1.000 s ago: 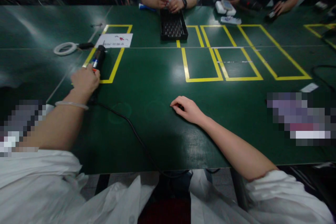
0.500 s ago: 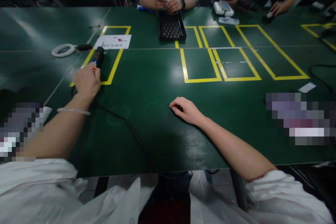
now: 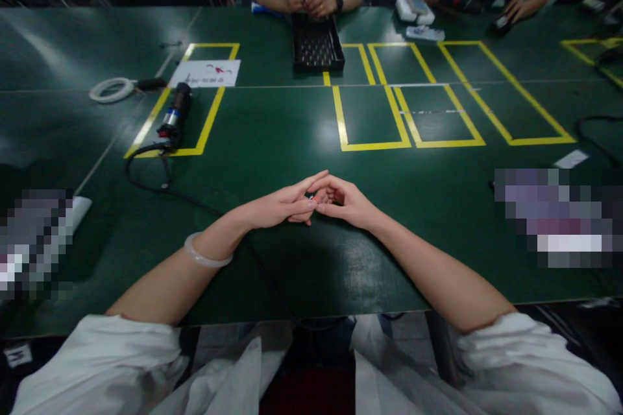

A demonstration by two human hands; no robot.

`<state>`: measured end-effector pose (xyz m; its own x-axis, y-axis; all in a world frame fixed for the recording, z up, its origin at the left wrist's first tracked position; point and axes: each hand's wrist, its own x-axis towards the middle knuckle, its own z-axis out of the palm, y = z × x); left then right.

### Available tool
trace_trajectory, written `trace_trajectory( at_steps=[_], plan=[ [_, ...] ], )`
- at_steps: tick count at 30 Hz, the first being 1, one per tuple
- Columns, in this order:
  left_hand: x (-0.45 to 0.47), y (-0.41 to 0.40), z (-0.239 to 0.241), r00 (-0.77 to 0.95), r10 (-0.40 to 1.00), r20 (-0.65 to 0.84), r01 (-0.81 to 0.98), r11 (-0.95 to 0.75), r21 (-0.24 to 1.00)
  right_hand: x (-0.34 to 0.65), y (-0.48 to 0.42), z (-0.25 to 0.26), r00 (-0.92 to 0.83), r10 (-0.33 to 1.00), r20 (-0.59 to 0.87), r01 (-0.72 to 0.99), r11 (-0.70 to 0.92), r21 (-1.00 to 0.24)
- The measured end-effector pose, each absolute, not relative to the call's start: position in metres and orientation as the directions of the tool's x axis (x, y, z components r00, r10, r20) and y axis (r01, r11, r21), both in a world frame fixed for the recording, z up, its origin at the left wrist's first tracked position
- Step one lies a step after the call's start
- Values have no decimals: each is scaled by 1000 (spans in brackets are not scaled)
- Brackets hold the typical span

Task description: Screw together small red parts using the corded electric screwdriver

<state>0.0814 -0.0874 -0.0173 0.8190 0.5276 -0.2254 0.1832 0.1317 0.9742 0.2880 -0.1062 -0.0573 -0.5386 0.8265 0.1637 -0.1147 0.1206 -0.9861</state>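
My left hand point(image 3: 285, 205) reaches in from the left, its fingers stretched out and overlapping those of my right hand. A pale bangle sits on the left wrist. My right hand point(image 3: 351, 205) rests near the table's front with curled fingers, its thumb and fingertips closed against the left fingers. A tiny red and white spot shows where the fingers meet; whether it is a ring or a held piece, I cannot make out. Away to the left, a black corded power screwdriver point(image 3: 176, 110) with a silver and blue band lies untouched inside a yellow taped outline.
A printed sheet point(image 3: 209, 72) and a white cable coil point(image 3: 111, 90) lie near the screwdriver. Its black cord point(image 3: 189, 200) runs beneath my left arm. Across the green table point(image 3: 272, 123), a person sits behind a black tray point(image 3: 318, 65). Another person's hand point(image 3: 518, 10) is farther right.
My left hand has let go of the screwdriver and moved right to meet my right hand. The screwdriver now lies on the table. My right hand has hardly moved.
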Motion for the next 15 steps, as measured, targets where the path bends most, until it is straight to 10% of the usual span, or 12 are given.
trace_trajectory(
  at_steps=[15],
  plan=[
    [84, -83, -41, 611, 755, -238, 13, 291, 957, 289, -105, -64, -380, 899, 218, -42, 219, -975]
  ],
)
